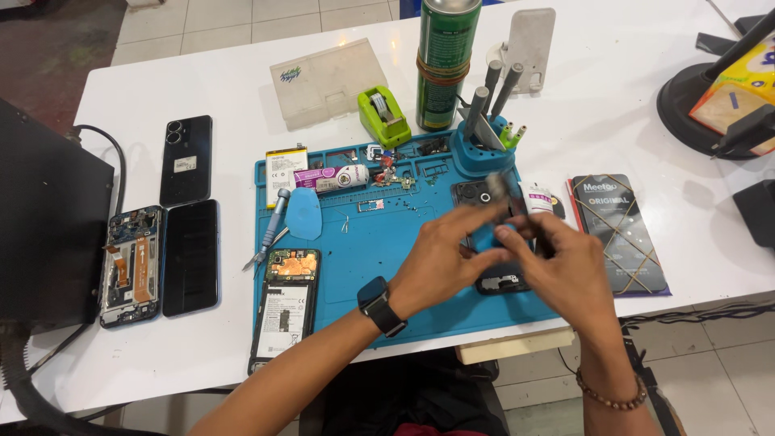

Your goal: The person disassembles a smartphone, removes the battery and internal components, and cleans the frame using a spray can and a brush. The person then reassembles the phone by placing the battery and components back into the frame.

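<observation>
My left hand (440, 258), with a black watch on its wrist, and my right hand (557, 258), with a bead bracelet, meet over the right part of the blue repair mat (363, 250). Between their fingers is a small blurred part, held above a dark phone body (500, 282) that lies on the mat. Which hand grips the part is not clear. An opened phone (286, 303) with its battery showing lies at the mat's front left. A blue screwdriver (273, 222), a blue pick (304, 214) and tweezers lie near it.
A green spray can (442, 64), green tape dispenser (383, 115), clear plastic box (327, 81) and blue tool holder (483, 141) stand behind the mat. Three phones or phone parts (161, 234) lie at left. A dark flat package (620, 234) lies at right. A black box (44, 226) is far left.
</observation>
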